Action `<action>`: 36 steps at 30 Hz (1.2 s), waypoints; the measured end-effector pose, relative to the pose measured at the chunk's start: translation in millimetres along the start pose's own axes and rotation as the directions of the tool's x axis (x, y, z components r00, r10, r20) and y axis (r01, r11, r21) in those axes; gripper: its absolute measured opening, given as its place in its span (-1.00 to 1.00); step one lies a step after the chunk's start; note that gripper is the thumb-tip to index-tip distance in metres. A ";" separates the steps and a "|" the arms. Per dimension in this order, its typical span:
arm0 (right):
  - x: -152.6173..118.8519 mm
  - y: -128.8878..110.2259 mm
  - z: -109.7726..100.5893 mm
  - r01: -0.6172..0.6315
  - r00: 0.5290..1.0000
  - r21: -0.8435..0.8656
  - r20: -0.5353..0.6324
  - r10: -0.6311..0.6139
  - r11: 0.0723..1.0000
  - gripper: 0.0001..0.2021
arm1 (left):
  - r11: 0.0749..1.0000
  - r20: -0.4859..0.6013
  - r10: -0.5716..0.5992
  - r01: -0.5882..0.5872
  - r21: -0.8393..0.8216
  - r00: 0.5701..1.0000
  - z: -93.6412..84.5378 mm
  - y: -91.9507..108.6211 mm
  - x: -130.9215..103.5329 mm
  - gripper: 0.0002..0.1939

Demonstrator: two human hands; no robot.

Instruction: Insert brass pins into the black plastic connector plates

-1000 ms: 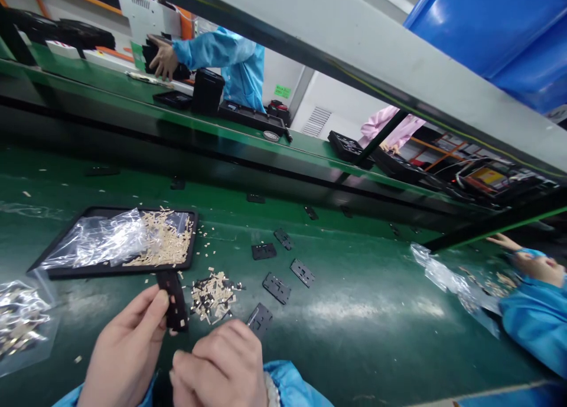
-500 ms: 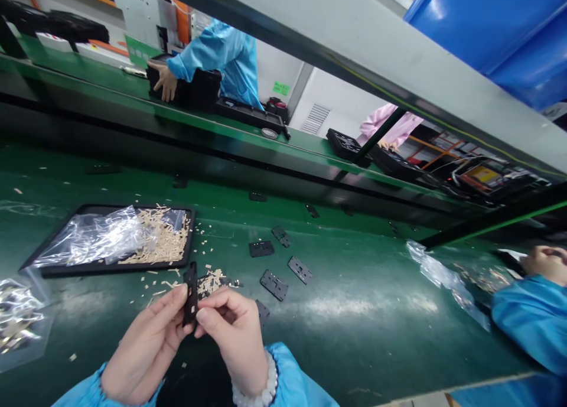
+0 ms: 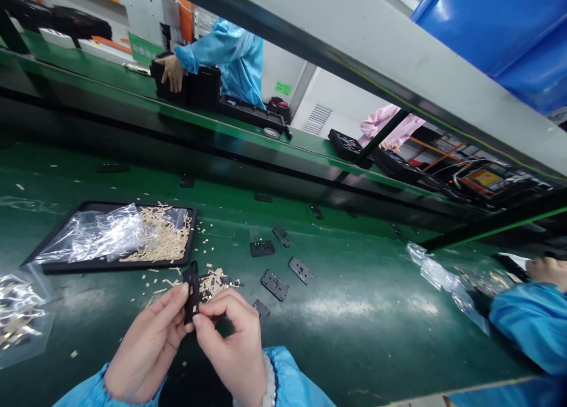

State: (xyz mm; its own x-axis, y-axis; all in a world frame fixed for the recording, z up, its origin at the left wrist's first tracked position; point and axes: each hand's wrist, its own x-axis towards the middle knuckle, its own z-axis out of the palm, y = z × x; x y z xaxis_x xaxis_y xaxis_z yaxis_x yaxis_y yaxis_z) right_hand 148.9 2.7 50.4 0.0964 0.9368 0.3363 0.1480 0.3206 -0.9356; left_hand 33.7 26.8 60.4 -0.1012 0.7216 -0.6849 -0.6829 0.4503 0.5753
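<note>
My left hand grips a black plastic plate by its edge, tilted nearly upright. Against the plate's right side, my right hand has its thumb and forefinger pinched; whatever lies between the fingertips is too small to name. Small tan pieces are heaped just behind the hands. To the right of them lie flat black plates, among them one, another and another.
A black tray at the left holds clear bags and tan strips. A bag of metal pieces lies far left. A co-worker's blue sleeve reaches in at the right, near a clear bag. Across the bench, people handle black cases.
My right fingers have shifted slightly lower along the plate, and my right thumb has opened away from the palm a little. Across the bench, a co-worker's hand has turned on the black case.
</note>
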 end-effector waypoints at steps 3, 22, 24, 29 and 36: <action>-1.4 3.0 1.0 -0.005 0.999 -0.043 0.042 0.006 0.999 -0.86 | 0.999 0.044 -0.036 0.036 0.001 0.998 -0.1 -0.7 2.2 -0.73; 3.1 13.3 -2.2 -0.254 0.961 -0.024 0.108 0.255 0.967 -0.88 | 0.995 0.035 -0.089 0.087 0.056 0.995 -5.6 -12.0 12.6 -0.80; 6.4 20.6 -5.7 -0.288 0.946 -0.069 0.135 0.295 0.955 -0.95 | 0.996 0.060 -0.022 0.017 0.090 0.998 -11.3 -13.3 20.3 -0.97; 43.1 38.4 -23.1 -0.577 0.775 0.037 0.342 0.532 0.816 -0.70 | 0.933 0.140 0.061 -0.106 0.343 0.988 -21.0 -4.8 43.5 -0.42; 140.2 54.4 -46.8 -0.565 0.816 0.156 0.251 0.521 0.810 -0.65 | 0.451 0.424 0.426 -0.594 0.666 0.799 -18.0 24.6 64.1 -0.27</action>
State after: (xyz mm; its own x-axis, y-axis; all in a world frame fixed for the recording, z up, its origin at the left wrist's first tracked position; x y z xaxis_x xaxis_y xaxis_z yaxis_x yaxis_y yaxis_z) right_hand 216.5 145.0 51.6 -0.0913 0.9665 -0.2400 -0.0883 -0.2479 -0.9648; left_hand -2.6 74.6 22.7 -0.0646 0.9915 -0.1125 0.2344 0.1247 0.9641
